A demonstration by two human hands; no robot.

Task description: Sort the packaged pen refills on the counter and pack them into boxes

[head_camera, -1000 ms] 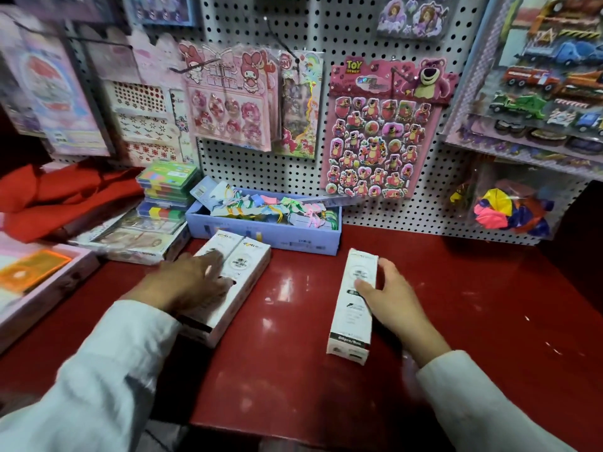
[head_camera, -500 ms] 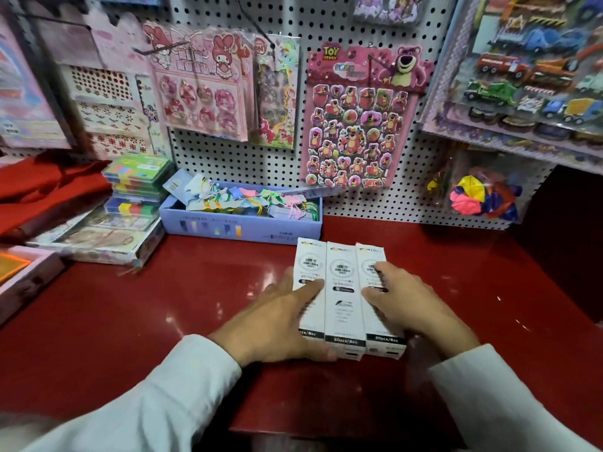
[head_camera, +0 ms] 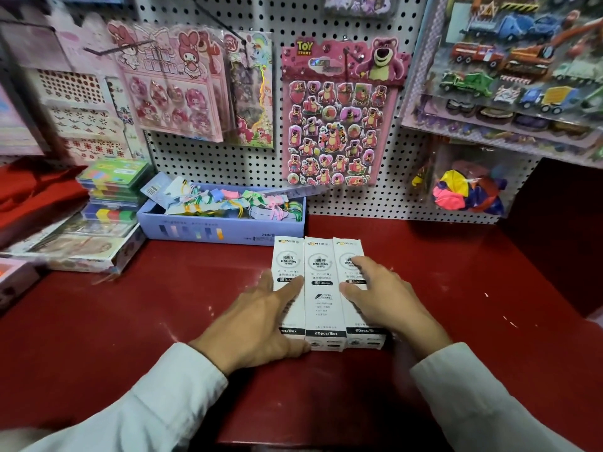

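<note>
My left hand (head_camera: 257, 324) lies flat, fingers straight, its grip loose against the left refill box (head_camera: 287, 272). Three white refill boxes sit side by side, touching, on the red surface (head_camera: 130, 321), the middle refill box (head_camera: 321, 288) uncovered. My right hand (head_camera: 385, 298) rests open-fingered on the right refill box (head_camera: 347, 252).

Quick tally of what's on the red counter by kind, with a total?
White refill boxes: 3
Blue open box: 1
Stacked colourful cases: cannot count exactly, so left out
Total counted: 4
</note>
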